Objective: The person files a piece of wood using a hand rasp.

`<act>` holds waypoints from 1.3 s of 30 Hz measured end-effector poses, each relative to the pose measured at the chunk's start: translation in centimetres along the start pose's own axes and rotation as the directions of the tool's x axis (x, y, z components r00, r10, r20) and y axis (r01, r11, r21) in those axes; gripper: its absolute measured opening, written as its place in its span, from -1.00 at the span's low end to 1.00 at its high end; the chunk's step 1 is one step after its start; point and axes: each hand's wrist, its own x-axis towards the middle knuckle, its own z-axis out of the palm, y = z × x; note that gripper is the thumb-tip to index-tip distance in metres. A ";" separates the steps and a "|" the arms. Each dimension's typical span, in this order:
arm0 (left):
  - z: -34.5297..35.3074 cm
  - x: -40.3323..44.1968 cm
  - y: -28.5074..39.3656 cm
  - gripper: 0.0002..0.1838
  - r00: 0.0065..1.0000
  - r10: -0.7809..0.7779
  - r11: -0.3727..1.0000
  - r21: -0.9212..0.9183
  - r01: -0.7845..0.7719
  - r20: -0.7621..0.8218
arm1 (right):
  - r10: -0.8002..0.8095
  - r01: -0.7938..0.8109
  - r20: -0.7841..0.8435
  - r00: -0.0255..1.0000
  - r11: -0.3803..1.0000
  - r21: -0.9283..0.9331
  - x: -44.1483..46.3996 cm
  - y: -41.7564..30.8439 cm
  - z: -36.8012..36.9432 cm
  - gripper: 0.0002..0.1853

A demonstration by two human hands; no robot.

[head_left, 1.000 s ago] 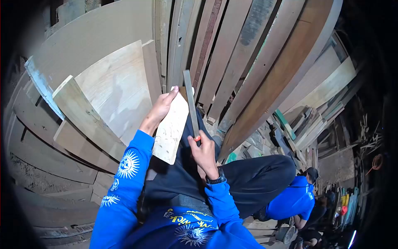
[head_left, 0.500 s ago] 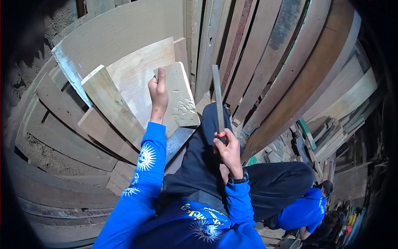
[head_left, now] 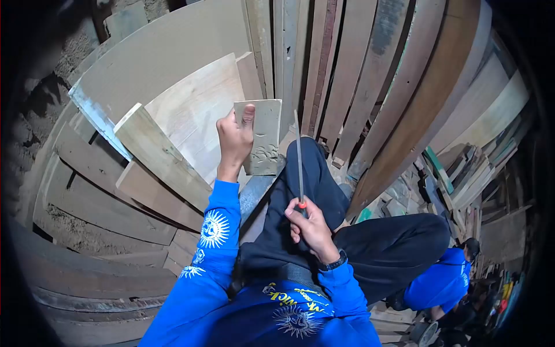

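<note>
My left hand (head_left: 234,139) is closed round the left edge of a flat wooden block (head_left: 266,127), thumb pressed on its face. Curved gouge marks show in the lower part of that face. The block is held upright, just above a bluish-grey surface (head_left: 254,194). In my right hand (head_left: 312,228) is a metal file (head_left: 299,162), gripped by its handle, most of which the fingers hide; a red collar shows at the top. The file points away from me, in front of my raised knee, its narrow edge towards me. File and block are apart.
Wooden boards (head_left: 196,92) lean on the left, and long planks (head_left: 352,81) stand ahead and to the right. Offcuts (head_left: 462,179) are piled at the right. Another person in a blue shirt (head_left: 442,280) is low down at the lower right.
The block has moved slightly right and turned more upright, its side edge now out of sight. The file has come lower and nearer me, rolled from its broad face to its thin edge.
</note>
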 end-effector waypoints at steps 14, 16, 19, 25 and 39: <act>1.1 -0.4 1.7 -0.32 1.000 0.007 0.993 0.119 -0.008 0.007 | -0.014 0.000 0.075 0.997 0.982 0.191 0.1 0.4 3.9 -0.90; 1.2 -0.2 1.8 -0.36 1.000 -0.027 0.987 0.158 0.027 -0.003 | 0.003 -0.012 0.045 0.999 0.981 0.196 -0.3 0.7 4.4 -0.89; 1.5 -0.6 2.1 -0.38 0.999 -0.009 0.991 0.136 0.015 -0.043 | 0.004 -0.015 0.064 0.998 0.983 0.182 -0.3 1.1 4.6 -0.87; 1.8 -1.7 2.5 -0.44 0.983 0.160 0.976 0.166 -0.145 -0.084 | 0.009 -0.021 0.046 0.999 0.962 0.273 2.6 -2.1 5.7 -0.88; 2.9 -2.6 2.8 -0.50 0.980 0.133 0.937 0.342 -0.076 -0.147 | -0.011 0.008 0.009 1.000 0.971 0.239 4.2 -2.9 5.5 -0.87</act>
